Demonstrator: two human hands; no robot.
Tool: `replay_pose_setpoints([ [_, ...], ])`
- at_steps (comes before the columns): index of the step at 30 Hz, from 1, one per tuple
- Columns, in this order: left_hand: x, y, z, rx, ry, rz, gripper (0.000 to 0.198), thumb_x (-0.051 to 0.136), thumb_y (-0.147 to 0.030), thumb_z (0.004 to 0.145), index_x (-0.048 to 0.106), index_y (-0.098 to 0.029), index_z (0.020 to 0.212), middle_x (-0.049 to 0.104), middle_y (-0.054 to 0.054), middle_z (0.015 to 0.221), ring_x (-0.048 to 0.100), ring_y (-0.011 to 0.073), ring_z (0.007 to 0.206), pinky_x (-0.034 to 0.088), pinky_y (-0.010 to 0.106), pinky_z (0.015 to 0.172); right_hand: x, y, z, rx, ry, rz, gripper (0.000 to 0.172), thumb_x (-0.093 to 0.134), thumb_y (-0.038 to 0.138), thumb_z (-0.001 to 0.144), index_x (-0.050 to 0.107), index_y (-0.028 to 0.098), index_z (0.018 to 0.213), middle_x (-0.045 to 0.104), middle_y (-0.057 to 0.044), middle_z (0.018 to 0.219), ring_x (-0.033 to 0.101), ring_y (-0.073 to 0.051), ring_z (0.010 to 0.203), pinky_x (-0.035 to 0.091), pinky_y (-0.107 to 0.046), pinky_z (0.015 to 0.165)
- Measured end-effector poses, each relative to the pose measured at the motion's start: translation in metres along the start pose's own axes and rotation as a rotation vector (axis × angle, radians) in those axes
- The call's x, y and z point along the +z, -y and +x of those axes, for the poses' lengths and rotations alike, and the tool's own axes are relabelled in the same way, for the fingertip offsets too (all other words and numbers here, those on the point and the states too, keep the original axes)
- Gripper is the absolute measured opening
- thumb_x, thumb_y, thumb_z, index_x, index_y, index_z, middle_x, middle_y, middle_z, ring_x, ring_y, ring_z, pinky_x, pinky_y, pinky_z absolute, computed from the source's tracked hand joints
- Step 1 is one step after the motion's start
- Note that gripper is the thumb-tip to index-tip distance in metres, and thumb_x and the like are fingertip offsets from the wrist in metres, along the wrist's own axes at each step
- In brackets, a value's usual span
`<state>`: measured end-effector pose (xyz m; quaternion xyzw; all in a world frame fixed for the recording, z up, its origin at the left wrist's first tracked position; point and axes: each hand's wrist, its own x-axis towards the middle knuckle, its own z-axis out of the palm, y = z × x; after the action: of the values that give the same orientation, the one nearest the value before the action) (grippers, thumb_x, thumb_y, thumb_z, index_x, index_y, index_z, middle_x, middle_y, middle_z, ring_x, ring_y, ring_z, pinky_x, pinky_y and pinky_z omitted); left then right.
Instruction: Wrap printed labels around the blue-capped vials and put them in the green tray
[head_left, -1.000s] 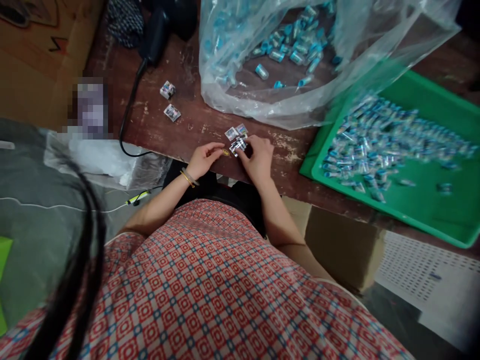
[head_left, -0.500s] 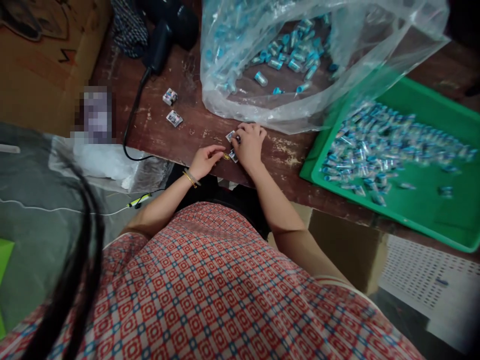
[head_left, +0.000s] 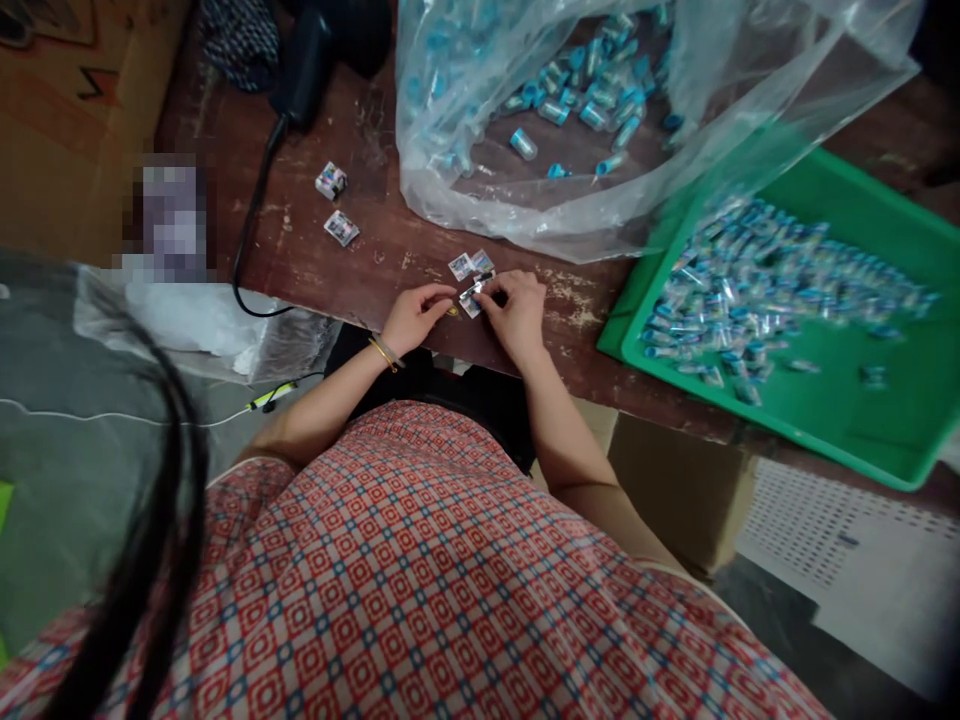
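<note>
Head view. Front edge of the dark red-brown, scuffed wooden table (head_left: 397, 258) runs just on the body side of both hands. The right hand (head_left: 520, 312) is closed in a pinch, thumb and forefinger on a small, glossy black-and-silver piece (head_left: 471, 300), which sits at the fingertips, just above or on the wood. The left hand (head_left: 409, 318) lies opposite, fingers curled; a tiny yellow piece (head_left: 453, 310) is at its thumb tip, and whether it is gripped cannot be told.

Room about the grip: to its right, a strip of worn wood as far as the wall of the green, rectangular plastic bin (head_left: 832, 400); just beyond it, the crumpled rim of the clear plastic bag (head_left: 555, 236); to the left, past the left hand, a wider stretch of wood leading to 2 small, square printed stacks (head_left: 342, 228).

Materials and shapes: 2 flat, square printed cards (head_left: 460, 266) lie just beyond the pinched piece. Short, clear cylinders with blue ends (head_left: 596, 95) fill part of the bag; shiny, blue-ended cylinders (head_left: 739, 310) are heaped in the bin. Far left of the grip, a smooth black dryer-shaped tool (head_left: 304, 80) trails its cord.
</note>
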<state>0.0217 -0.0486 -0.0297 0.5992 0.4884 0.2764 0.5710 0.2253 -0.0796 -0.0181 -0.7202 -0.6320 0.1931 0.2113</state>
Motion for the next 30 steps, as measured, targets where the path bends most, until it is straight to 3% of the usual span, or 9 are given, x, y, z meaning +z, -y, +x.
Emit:
replay_pose_setpoints([
  [5, 0.004, -0.005, 0.009, 0.085, -0.003, 0.151, 0.023, 0.068, -0.019, 0.093, 0.078, -0.018, 0.114, 0.079, 0.006, 0.099, 0.071, 0.0174, 0.087, 0.055, 0.031, 0.085, 0.001, -0.003, 0.013, -0.014, 0.057, -0.018, 0.011, 0.066, 0.027, 0.095, 0.069, 0.022, 0.086, 0.076, -0.009, 0.104, 0.062, -0.032, 0.109, 0.041, -0.053, 0.104],
  [10, 0.008, -0.013, 0.012, 0.152, -0.065, 0.232, 0.024, 0.073, -0.024, 0.091, 0.077, -0.018, 0.113, 0.075, 0.006, 0.101, 0.065, 0.0164, 0.082, 0.051, 0.03, 0.08, -0.015, 0.004, 0.007, -0.074, 0.068, 0.003, 0.015, 0.058, 0.03, 0.101, 0.067, 0.022, 0.09, 0.075, -0.01, 0.112, 0.062, -0.031, 0.113, 0.038, -0.054, 0.109],
  [15, 0.008, -0.024, 0.018, 0.138, -0.058, 0.081, 0.017, 0.078, -0.032, 0.087, 0.075, -0.017, 0.079, 0.073, 0.004, 0.083, 0.064, 0.0168, 0.081, 0.049, 0.03, 0.081, -0.031, 0.016, 0.013, -0.242, 0.084, 0.141, 0.015, 0.06, 0.033, 0.101, 0.07, 0.025, 0.092, 0.076, -0.006, 0.114, 0.064, -0.028, 0.115, 0.04, -0.051, 0.11],
  [17, 0.004, -0.026, 0.021, 0.053, -0.073, -0.029, 0.022, 0.08, -0.037, 0.084, 0.075, -0.017, 0.074, 0.071, 0.002, 0.076, 0.061, 0.0154, 0.074, 0.047, 0.029, 0.074, -0.031, 0.011, 0.035, -0.252, 0.055, 0.171, 0.017, 0.06, 0.035, 0.101, 0.07, 0.025, 0.091, 0.076, -0.006, 0.109, 0.066, -0.026, 0.11, 0.045, -0.049, 0.107],
  [20, -0.006, -0.025, 0.021, -0.097, -0.108, -0.189, 0.029, 0.085, -0.043, 0.073, 0.074, -0.017, 0.072, 0.066, 0.0, 0.065, 0.052, 0.0113, 0.06, 0.039, 0.026, 0.06, -0.027, -0.007, 0.093, -0.184, -0.077, 0.159, 0.018, 0.057, 0.036, 0.102, 0.07, 0.024, 0.098, 0.076, -0.007, 0.103, 0.067, -0.025, 0.103, 0.051, -0.043, 0.099],
  [23, -0.014, -0.024, 0.016, -0.171, -0.164, -0.278, 0.034, 0.089, -0.045, 0.061, 0.072, -0.017, 0.07, 0.063, -0.001, 0.061, 0.047, 0.0086, 0.055, 0.034, 0.024, 0.055, -0.02, -0.028, 0.164, -0.102, -0.204, 0.053, 0.02, 0.057, 0.034, 0.103, 0.069, 0.022, 0.113, 0.075, -0.011, 0.115, 0.065, -0.026, 0.108, 0.051, -0.045, 0.1],
  [26, -0.021, -0.027, 0.009, -0.2, -0.192, -0.315, 0.036, 0.09, -0.046, 0.056, 0.071, -0.017, 0.068, 0.063, -0.001, 0.059, 0.048, 0.0082, 0.054, 0.034, 0.023, 0.054, -0.013, -0.041, 0.22, -0.075, -0.185, -0.011, 0.022, 0.066, 0.025, 0.098, 0.067, 0.018, 0.119, 0.071, -0.016, 0.131, 0.062, -0.029, 0.12, 0.047, -0.048, 0.106],
  [28, -0.026, -0.029, 0.004, -0.212, -0.204, -0.34, 0.038, 0.091, -0.046, 0.054, 0.071, -0.017, 0.068, 0.062, -0.002, 0.059, 0.048, 0.0078, 0.054, 0.034, 0.023, 0.053, -0.008, -0.042, 0.238, -0.069, -0.15, 0.039, 0.02, 0.068, 0.019, 0.096, 0.067, 0.013, 0.115, 0.072, -0.017, 0.128, 0.062, -0.026, 0.12, 0.045, -0.046, 0.107],
  [30, -0.032, -0.031, 0.0, -0.223, -0.218, -0.374, 0.039, 0.092, -0.045, 0.052, 0.071, -0.017, 0.068, 0.063, -0.002, 0.059, 0.047, 0.0075, 0.054, 0.034, 0.022, 0.053, -0.004, -0.036, 0.236, -0.052, -0.148, 0.183, 0.012, 0.068, 0.017, 0.094, 0.068, 0.012, 0.104, 0.075, -0.012, 0.113, 0.065, -0.019, 0.106, 0.046, -0.039, 0.102],
])
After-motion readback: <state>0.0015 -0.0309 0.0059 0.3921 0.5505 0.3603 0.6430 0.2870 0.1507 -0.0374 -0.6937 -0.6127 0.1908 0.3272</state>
